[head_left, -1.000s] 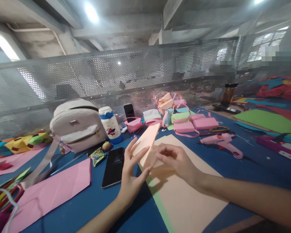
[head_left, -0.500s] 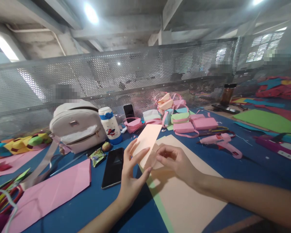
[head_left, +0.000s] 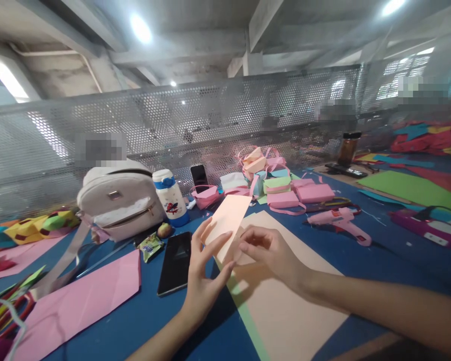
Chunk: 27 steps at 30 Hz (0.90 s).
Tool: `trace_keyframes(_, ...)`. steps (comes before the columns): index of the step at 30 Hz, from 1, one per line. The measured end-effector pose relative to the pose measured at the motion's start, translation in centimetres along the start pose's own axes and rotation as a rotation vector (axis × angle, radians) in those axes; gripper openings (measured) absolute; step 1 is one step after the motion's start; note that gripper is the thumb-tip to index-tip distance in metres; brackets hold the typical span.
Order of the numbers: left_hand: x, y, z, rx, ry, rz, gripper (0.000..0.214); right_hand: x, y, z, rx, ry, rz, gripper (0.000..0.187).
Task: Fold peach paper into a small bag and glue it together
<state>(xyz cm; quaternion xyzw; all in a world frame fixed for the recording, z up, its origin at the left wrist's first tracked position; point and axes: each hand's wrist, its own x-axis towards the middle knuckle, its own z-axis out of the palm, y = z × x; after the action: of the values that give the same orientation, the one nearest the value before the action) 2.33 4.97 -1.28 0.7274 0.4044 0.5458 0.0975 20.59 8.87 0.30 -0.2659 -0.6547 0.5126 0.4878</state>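
A folded piece of peach paper point(head_left: 229, 213) is held up at a slant above the table. My left hand point(head_left: 206, 271) grips it from the left, fingers along its face and thumb at its lower edge. At its right side is my right hand point(head_left: 270, 250), thumb and forefinger pinched together at the lower flap. The exact contact there is partly hidden by the fingers. Beneath both hands lies a large peach sheet point(head_left: 289, 311), on top of a green sheet point(head_left: 250, 321) whose edge shows at the left.
Left of my hands lie a black phone point(head_left: 175, 263), a snack packet point(head_left: 150, 246) and a pink sheet point(head_left: 93, 296). Behind stand a white backpack point(head_left: 120, 200), a bottle point(head_left: 171, 198) and small paper bags point(head_left: 281, 199). A pink glue gun point(head_left: 340, 220) rests at right.
The view has shifted slightly. Both hands keep nearly the same position on the folded peach paper, with only a tiny movement of the right fingers.
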Motion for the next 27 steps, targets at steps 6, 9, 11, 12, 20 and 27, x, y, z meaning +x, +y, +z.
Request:
trace_keyframes(6,-0.21,-0.01,-0.05,0.008,-0.012,0.020,0.041,0.05,-0.09,0.20,0.023,-0.010,0.002,0.029)
trace_keyframes(9,-0.17,-0.13,-0.09,0.020,-0.020,0.031,0.041,0.04,0.06,0.24,0.016,-0.010,0.005,0.029)
trace_keyframes(11,-0.18,-0.18,-0.13,0.025,-0.027,0.033,0.040,0.03,0.12,0.25,0.016,-0.007,0.007,0.029)
trace_keyframes(12,-0.20,-0.19,-0.15,0.029,-0.029,0.034,0.040,0.01,0.13,0.25,0.020,-0.009,0.008,0.029)
trace_keyframes(20,-0.15,0.04,-0.04,0.012,-0.006,0.026,0.044,-0.03,-0.01,0.18,-0.011,0.006,-0.010,0.029)
trace_keyframes(27,-0.23,-0.36,0.47,-0.049,0.089,-0.032,0.054,-0.01,0.40,0.07,-0.003,0.019,-0.030,0.028)
